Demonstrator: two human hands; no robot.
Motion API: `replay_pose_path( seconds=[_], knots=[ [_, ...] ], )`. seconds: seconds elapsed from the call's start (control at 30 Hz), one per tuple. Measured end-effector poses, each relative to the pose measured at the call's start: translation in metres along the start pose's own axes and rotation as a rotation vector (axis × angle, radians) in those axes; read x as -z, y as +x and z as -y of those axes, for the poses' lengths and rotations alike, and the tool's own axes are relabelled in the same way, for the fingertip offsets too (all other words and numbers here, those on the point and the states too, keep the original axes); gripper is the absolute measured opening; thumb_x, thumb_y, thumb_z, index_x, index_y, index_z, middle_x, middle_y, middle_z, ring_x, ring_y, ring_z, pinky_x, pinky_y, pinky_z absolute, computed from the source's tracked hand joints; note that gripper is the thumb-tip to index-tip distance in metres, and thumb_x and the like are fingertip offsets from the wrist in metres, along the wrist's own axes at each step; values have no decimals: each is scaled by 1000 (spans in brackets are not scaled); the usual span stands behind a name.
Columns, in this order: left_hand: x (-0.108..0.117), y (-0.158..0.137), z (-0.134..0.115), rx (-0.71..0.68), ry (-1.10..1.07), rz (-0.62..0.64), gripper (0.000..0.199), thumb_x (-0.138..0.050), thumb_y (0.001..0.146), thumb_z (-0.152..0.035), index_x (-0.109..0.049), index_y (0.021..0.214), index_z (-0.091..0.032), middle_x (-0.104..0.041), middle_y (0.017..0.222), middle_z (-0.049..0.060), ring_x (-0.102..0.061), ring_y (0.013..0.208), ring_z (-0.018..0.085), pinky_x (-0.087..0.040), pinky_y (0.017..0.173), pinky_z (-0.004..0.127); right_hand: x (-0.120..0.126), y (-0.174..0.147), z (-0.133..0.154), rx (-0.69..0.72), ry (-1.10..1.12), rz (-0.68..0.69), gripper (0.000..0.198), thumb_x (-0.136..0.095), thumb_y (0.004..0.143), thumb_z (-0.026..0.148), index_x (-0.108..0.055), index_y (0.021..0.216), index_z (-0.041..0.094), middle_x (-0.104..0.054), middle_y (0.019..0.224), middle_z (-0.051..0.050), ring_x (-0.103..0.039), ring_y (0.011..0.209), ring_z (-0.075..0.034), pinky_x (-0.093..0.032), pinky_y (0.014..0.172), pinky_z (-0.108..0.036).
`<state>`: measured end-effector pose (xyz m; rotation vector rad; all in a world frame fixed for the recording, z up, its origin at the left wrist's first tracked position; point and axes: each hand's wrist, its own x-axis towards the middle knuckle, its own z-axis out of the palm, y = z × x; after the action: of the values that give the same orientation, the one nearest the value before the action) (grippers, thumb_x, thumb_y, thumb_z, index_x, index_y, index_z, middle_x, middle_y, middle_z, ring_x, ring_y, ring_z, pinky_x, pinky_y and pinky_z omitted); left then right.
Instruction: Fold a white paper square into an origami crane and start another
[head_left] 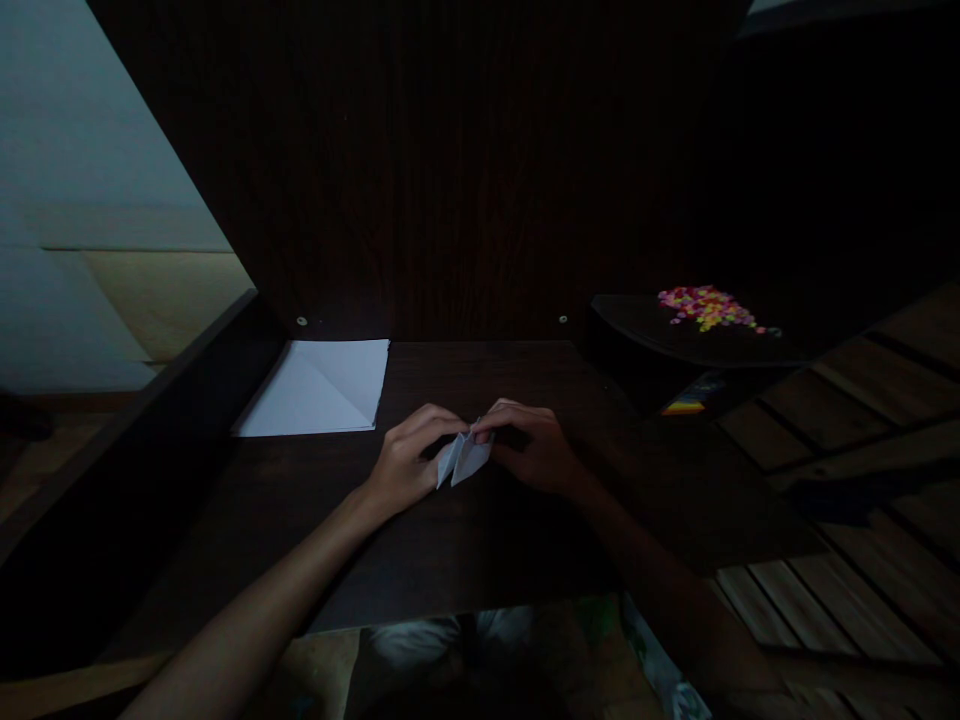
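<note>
A small folded piece of white paper (469,460) with pointed flaps is held between both hands above the dark desk. My left hand (416,455) pinches its left side near the top. On the opposite side, my right hand (532,440) grips the upper right part, with fingertips meeting those of the left hand. Two points of the paper hang downward toward me. Some of the fingertips are hidden behind the paper. To the left lies a stack of white paper sheets (322,385), the top one marked by a diagonal crease.
The desk (420,560) has a tall dark back panel (420,170) and a low side wall (150,420) on the left. A rounded shelf (637,325) at the right bears a pile of small colourful pieces (709,307). Wooden slats (847,600) show farther right.
</note>
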<state>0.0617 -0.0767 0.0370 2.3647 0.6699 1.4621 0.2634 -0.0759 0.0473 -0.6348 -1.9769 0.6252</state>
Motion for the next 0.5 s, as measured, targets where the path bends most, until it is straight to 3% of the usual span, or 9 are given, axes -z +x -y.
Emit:
replay_pose_path(
  seconds=[0.23,0.33,0.5],
  knots=[
    [-1,-1,2,-1,9,31,16,-62,86,-15,-66,101,-16,-65,88,7,-62,81,16,-51,69,28,0,0,-2,-22,-93,-3,19,-69,84,23,-69,102,24,-71,77,0,-64,75,-17,-47,77,-34],
    [-2,-2,2,9,23,23,18,-63,86,-15,-67,103,-18,-63,86,5,-60,79,16,-50,68,28,-1,0,-3,-11,-74,-3,24,-65,85,20,-68,109,25,-70,78,-1,-63,75,-16,-48,73,-31],
    [-3,-3,2,31,16,2,21,-62,85,-12,-68,104,-18,-61,84,4,-59,79,15,-49,66,27,-1,0,-3,-6,-121,-48,18,-64,84,18,-70,101,23,-64,85,-3,-60,75,-15,-47,66,-28]
  ],
)
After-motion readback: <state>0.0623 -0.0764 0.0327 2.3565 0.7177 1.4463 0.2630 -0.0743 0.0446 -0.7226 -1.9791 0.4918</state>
